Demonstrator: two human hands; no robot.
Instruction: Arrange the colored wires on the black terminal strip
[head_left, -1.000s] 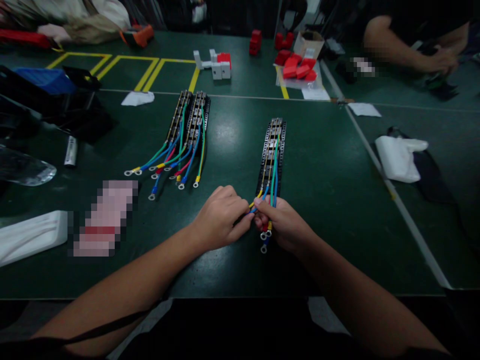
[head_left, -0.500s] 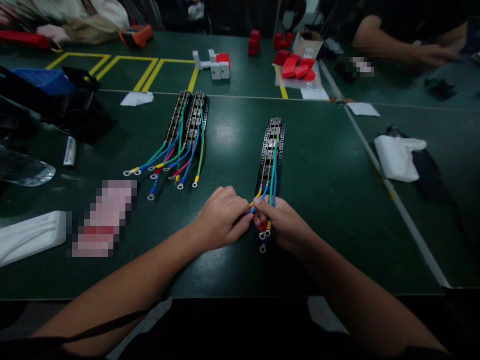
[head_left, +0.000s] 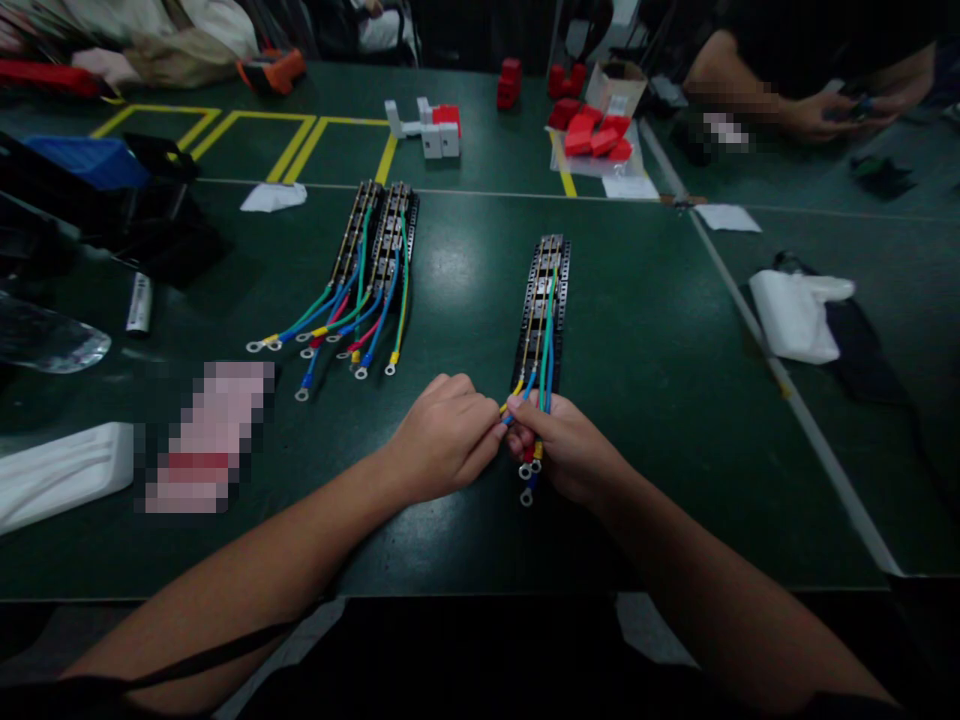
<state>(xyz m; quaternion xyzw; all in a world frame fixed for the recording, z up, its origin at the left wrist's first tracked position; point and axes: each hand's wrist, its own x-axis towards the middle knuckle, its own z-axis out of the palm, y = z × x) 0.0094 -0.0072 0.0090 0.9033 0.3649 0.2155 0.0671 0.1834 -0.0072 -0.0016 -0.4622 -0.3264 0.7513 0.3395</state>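
A long black terminal strip with metal contacts lies on the green table in front of me. Yellow, blue and green wires run from it toward me. My left hand is closed on the ends of a yellow and a blue wire, bent to the left; those ends are hidden in the fingers. My right hand is closed around the wires near the strip's close end, its thumb on top. Below its fingers hang ring terminals with red, yellow and blue sleeves.
Two similar wired strips lie to the left, ring terminals toward me. Farther back are grey and red blocks and a bag of red parts. A white glove-like item lies right. Another person's hands work at far right.
My hands and the wires stay almost where they were. At the far right, the other person's hands have moved a little to the left, with a small dark object in them.
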